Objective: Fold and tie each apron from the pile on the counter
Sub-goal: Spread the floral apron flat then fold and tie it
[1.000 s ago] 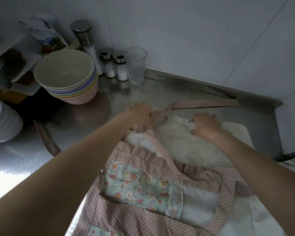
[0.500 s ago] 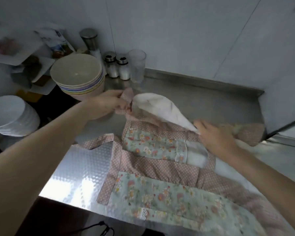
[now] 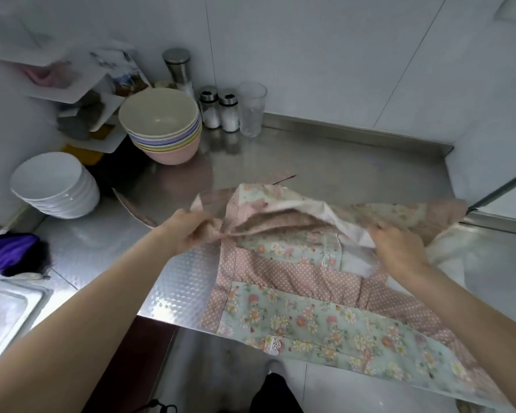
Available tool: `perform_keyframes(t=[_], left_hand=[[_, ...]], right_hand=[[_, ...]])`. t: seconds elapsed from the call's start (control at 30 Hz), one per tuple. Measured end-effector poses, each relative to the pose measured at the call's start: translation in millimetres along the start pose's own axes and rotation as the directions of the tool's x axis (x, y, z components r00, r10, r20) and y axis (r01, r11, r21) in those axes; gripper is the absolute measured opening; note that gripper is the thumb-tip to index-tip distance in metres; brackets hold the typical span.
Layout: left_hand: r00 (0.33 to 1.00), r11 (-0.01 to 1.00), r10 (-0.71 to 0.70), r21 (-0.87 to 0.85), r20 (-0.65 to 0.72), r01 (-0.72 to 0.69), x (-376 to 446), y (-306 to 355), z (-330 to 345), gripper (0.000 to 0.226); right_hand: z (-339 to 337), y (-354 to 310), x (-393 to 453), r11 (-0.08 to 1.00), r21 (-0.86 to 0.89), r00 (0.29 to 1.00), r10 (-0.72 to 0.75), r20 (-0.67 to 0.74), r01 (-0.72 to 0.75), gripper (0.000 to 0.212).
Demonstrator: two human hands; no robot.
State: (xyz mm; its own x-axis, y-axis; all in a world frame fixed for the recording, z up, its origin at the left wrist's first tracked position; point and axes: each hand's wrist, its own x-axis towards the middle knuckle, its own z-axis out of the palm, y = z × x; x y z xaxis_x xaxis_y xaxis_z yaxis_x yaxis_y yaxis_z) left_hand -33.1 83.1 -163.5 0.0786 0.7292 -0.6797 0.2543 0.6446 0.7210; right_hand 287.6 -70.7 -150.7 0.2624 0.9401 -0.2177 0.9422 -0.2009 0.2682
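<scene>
A patchwork apron point(image 3: 295, 296) of pink dotted and green floral cloth lies across the steel counter point(image 3: 355, 174), its lower part hanging over the front edge. My left hand point(image 3: 188, 234) grips the apron's upper left corner, bunched and lifted off the counter. My right hand point(image 3: 396, 248) pinches the white lining of the upper edge at the right. The top part is folded toward me over the body. A pink tie strap point(image 3: 131, 208) trails left on the counter. Pale cloth point(image 3: 450, 242) lies under the apron at right.
Stacked coloured bowls point(image 3: 164, 129) and white bowls point(image 3: 54, 186) stand at the back left, with two shakers point(image 3: 219, 110), a grinder point(image 3: 179, 70) and a glass point(image 3: 251, 108) by the wall. A sink point(image 3: 9, 314) is at the left. A purple cloth point(image 3: 9, 251) lies nearby.
Both hands have pulled the apron's top edge toward me, folding it over the body. The view has tilted downward and the apron lies further over the counter's front edge.
</scene>
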Motion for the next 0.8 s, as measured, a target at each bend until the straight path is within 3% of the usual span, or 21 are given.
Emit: perform_keyframes(t=[0.03, 0.07, 0.1, 0.13, 0.17, 0.27, 0.3, 0.37, 0.4, 0.47, 0.57, 0.7, 0.77, 0.8], left_hand=[[0.998, 0.968, -0.042, 0.245, -0.042, 0.051, 3.3, -6.3, -4.4, 0.067], [0.992, 0.815, -0.08, 0.567, -0.095, 0.12, 0.5, -12.3, -8.0, 0.084], [0.986, 0.568, -0.041, 0.809, -0.159, 0.154, 1.8, -15.9, -11.8, 0.085], [0.981, 0.402, 0.04, 0.902, -0.188, 0.156, 0.7, -16.0, -13.8, 0.08], [0.973, 0.312, 0.134, 0.94, -0.186, 0.137, 2.3, -14.4, -15.0, 0.072], [0.909, 0.422, 0.396, 0.905, -0.132, -0.052, 5.3, 2.9, -5.2, 0.042], [0.916, 0.484, 0.394, 0.865, -0.083, -0.13, 4.1, 7.7, 4.4, 0.04], [0.966, 0.603, 0.24, 0.765, 0.098, -0.227, -3.7, 11.1, 29.6, 0.051], [0.969, 0.61, 0.185, 0.755, 0.161, -0.242, -6.4, 11.7, 41.1, 0.059], [0.958, 0.577, 0.232, 0.768, 0.17, -0.276, -2.5, 8.7, 55.8, 0.072], [0.932, 0.544, 0.354, 0.792, 0.082, -0.277, 4.1, 5.9, 68.5, 0.049], [0.869, 0.615, 0.465, 0.644, 0.169, -0.455, -0.4, 8.7, 75.8, 0.024], [0.861, 0.661, 0.422, 0.555, 0.282, -0.506, -2.7, 7.6, 68.7, 0.023], [0.87, 0.663, 0.366, 0.563, 0.33, -0.493, -1.6, 5.3, 63.2, 0.028]], right_hand=[[3.2, -1.1, -3.5, 0.999, -0.006, 0.987, -0.035, 0.156, 0.036, 0.038], [9.3, -3.3, -6.0, 0.996, -0.016, 0.94, -0.072, 0.332, 0.082, 0.035], [13.1, -6.1, -5.0, 0.993, -0.026, 0.873, -0.085, 0.481, 0.111, 0.033], [13.4, -9.2, -2.7, 0.992, -0.037, 0.813, -0.075, 0.577, 0.118, 0.032], [10.7, -12.4, 1.4, 0.994, -0.028, 0.774, -0.064, 0.63, 0.106, 0.031], [-16.5, -22.7, 19.2, 0.992, 0.103, 0.759, -0.121, 0.64, 0.071, 0.024], [-29.6, -28.4, 28.0, 0.981, 0.182, 0.794, -0.161, 0.586, 0.065, 0.018], [-49.4, -42.7, 50.5, 0.935, 0.346, 0.899, -0.219, 0.379, 0.082, 0.016], [-57.8, -54.4, 62.7, 0.913, 0.383, 0.939, -0.245, 0.243, 0.14, 0.014], [-71.5, -77.2, 84.1, 0.859, 0.417, 0.94, -0.339, 0.028, 0.298, 0.039], [-84.0, -110.7, 116.1, 0.748, 0.391, 0.814, -0.581, -0.004, 0.536, 0.069], [-84.3, -144.5, 153.9, 0.612, 0.269, 0.584, -0.79, 0.184, 0.743, 0.034], [-91.2, -153.3, 165.9, 0.621, 0.202, 0.543, -0.771, 0.334, 0.757, 0.01], [-98.3, -157.8, 170.4, 0.618, 0.195, 0.525, -0.765, 0.373, 0.761, 0.013]])
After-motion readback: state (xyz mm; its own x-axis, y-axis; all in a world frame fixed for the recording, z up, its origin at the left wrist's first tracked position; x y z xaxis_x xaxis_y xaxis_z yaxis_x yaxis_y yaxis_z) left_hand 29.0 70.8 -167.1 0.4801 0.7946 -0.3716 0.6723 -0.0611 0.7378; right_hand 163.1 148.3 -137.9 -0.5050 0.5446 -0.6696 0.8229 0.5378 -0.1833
